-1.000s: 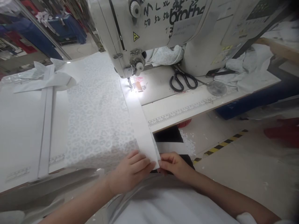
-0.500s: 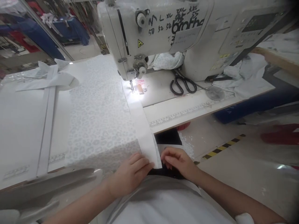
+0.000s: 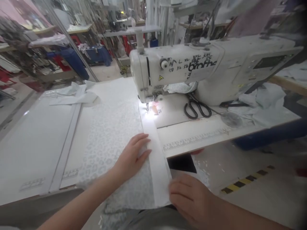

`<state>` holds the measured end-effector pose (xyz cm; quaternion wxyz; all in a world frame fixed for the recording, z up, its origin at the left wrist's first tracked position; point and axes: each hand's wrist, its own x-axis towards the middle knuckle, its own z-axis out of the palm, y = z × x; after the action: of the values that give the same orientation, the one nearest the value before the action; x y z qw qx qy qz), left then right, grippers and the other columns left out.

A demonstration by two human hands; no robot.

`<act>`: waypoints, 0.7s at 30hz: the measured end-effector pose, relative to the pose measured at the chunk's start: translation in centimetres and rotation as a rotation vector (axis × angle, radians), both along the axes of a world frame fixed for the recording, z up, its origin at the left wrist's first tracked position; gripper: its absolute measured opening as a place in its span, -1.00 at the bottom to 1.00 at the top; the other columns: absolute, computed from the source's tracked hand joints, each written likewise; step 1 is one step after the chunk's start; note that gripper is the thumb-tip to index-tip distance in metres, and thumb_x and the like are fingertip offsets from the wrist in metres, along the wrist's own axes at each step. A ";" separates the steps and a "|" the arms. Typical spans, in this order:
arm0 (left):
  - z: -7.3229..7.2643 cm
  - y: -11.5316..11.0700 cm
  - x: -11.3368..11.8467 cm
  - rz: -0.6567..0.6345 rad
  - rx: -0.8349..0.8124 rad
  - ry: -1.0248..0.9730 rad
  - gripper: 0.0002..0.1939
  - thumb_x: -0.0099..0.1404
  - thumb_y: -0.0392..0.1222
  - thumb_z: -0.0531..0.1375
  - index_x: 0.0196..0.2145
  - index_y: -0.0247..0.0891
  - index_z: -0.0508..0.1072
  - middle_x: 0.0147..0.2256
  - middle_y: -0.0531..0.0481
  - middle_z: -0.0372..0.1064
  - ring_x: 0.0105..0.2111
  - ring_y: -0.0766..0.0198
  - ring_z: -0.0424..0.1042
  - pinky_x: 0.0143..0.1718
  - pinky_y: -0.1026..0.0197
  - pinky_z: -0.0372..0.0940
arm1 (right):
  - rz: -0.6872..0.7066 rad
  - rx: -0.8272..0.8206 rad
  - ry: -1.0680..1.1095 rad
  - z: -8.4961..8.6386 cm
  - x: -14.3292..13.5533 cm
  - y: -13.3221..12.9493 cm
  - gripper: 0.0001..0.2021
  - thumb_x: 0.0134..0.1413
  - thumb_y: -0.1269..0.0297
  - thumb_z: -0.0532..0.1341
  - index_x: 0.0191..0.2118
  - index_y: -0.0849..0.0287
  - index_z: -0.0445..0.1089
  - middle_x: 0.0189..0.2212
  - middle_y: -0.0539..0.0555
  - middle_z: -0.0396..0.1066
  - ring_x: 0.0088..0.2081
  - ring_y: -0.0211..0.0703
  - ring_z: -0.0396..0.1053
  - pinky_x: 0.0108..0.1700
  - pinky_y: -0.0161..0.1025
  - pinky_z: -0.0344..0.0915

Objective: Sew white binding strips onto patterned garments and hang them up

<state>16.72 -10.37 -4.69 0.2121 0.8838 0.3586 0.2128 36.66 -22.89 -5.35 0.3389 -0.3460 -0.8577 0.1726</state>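
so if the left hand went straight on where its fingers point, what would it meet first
Likely the white strip: the fingertips of the left hand overlap its left edge in the picture, though whether they touch it is unclear.

head view | at head height | forward and down | white strip [image 3: 159, 167] near, sewing machine [image 3: 178, 76] beyond

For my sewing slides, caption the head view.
Left hand on patterned fabric, right hand at near end of white strip, sewing machine beyond.
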 end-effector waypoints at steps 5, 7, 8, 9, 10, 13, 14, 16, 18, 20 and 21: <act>-0.4 2.2 -0.7 -0.075 0.023 0.214 -0.58 0.30 -0.08 0.06 0.07 -0.28 0.24 0.14 -0.15 0.14 0.19 0.06 0.03 0.15 -0.13 0.09 | -0.023 -0.039 -0.011 -0.7 -0.5 1.1 -0.78 0.08 0.62 0.00 -0.37 0.24 0.33 -0.42 0.13 0.40 -0.33 -0.15 0.32 -0.22 -0.20 0.37; -0.4 2.9 -0.8 -0.080 0.041 0.245 -0.54 0.30 -0.04 0.05 0.09 -0.29 0.22 0.15 -0.15 0.12 0.20 0.06 0.00 0.16 -0.13 0.07 | -0.020 -0.036 -0.015 -1.0 -0.6 2.1 -0.79 0.07 0.63 0.02 -0.38 0.25 0.33 -0.42 0.13 0.39 -0.32 -0.14 0.31 -0.24 -0.19 0.35; -0.3 3.4 -0.8 -0.081 0.052 0.252 -0.53 0.30 -0.02 0.05 0.09 -0.30 0.21 0.16 -0.15 0.12 0.20 0.06 0.00 0.17 -0.13 0.06 | -0.012 -0.036 -0.026 -1.1 -0.6 2.7 -0.80 0.07 0.63 0.02 -0.38 0.27 0.33 -0.41 0.13 0.38 -0.32 -0.14 0.31 -0.24 -0.19 0.34; -0.3 4.1 -0.9 -0.083 0.064 0.258 -0.52 0.30 -0.01 0.04 0.10 -0.31 0.21 0.15 -0.15 0.12 0.20 0.06 -0.01 0.17 -0.12 0.06 | -0.004 -0.033 -0.038 -1.1 -0.5 3.3 -0.80 0.08 0.62 0.02 -0.38 0.28 0.33 -0.41 0.13 0.38 -0.31 -0.14 0.30 -0.23 -0.19 0.33; -0.2 4.8 -0.9 -0.086 0.077 0.263 -0.52 0.30 0.00 0.04 0.10 -0.31 0.21 0.15 -0.15 0.12 0.20 0.06 0.00 0.17 -0.12 0.06 | 0.002 -0.027 -0.050 -1.0 -0.5 3.9 -0.81 0.09 0.62 0.02 -0.37 0.29 0.34 -0.40 0.13 0.38 -0.30 -0.14 0.29 -0.21 -0.19 0.32; -0.1 7.3 -0.9 -0.108 0.122 0.277 -0.52 0.30 0.01 0.04 0.09 -0.31 0.21 0.15 -0.16 0.13 0.19 0.04 0.01 0.16 -0.13 0.07 | 0.006 -0.007 -0.063 -0.9 -0.4 5.6 -0.80 0.12 0.62 0.02 -0.35 0.29 0.34 -0.37 0.12 0.39 -0.28 -0.16 0.28 -0.17 -0.19 0.30; -0.1 7.9 -0.9 -0.116 0.139 0.281 -0.52 0.30 0.00 0.04 0.08 -0.32 0.21 0.14 -0.17 0.13 0.19 0.03 0.01 0.16 -0.13 0.08 | 0.001 -0.005 -0.063 -0.8 -0.4 6.1 -0.80 0.12 0.62 0.01 -0.35 0.28 0.34 -0.37 0.11 0.38 -0.28 -0.16 0.27 -0.18 -0.20 0.29; 0.1 8.2 -0.6 -0.122 0.178 0.277 -0.57 0.31 -0.04 0.05 0.06 -0.33 0.23 0.14 -0.19 0.14 0.20 0.01 0.00 0.16 -0.16 0.07 | -0.002 -0.005 -0.070 -0.7 -0.3 7.3 -0.79 0.11 0.62 0.00 -0.35 0.27 0.33 -0.37 0.10 0.38 -0.28 -0.16 0.26 -0.21 -0.20 0.28; 0.3 7.1 -0.2 -0.146 0.169 0.241 -0.63 0.33 -0.16 0.03 0.06 -0.31 0.22 0.14 -0.17 0.13 0.21 0.03 -0.03 0.17 -0.17 0.06 | -0.009 0.010 -0.067 -0.6 -0.3 8.4 -0.78 0.11 0.61 -0.01 -0.34 0.26 0.33 -0.37 0.11 0.39 -0.29 -0.15 0.26 -0.24 -0.21 0.28; 0.4 5.1 0.1 -0.188 0.079 0.140 -0.63 0.33 -0.27 0.00 0.10 -0.28 0.17 0.15 -0.15 0.11 0.22 0.10 -0.03 0.17 -0.11 0.09 | -0.015 0.030 -0.058 -0.4 -0.2 9.6 -0.76 0.11 0.61 -0.03 -0.35 0.25 0.33 -0.38 0.12 0.39 -0.29 -0.14 0.28 -0.26 -0.21 0.27; 0.3 4.1 0.2 -0.201 0.021 0.074 -0.61 0.32 -0.30 -0.01 0.11 -0.28 0.14 0.16 -0.15 0.10 0.21 0.13 -0.03 0.17 -0.07 0.11 | -0.021 0.035 -0.057 -0.3 -0.1 10.2 -0.76 0.11 0.60 -0.04 -0.35 0.25 0.33 -0.39 0.13 0.39 -0.29 -0.14 0.28 -0.27 -0.21 0.27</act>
<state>16.95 -6.28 -4.35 0.2100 0.9247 0.2735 0.1615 36.54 -12.69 -5.62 0.3222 -0.3538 -0.8662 0.1441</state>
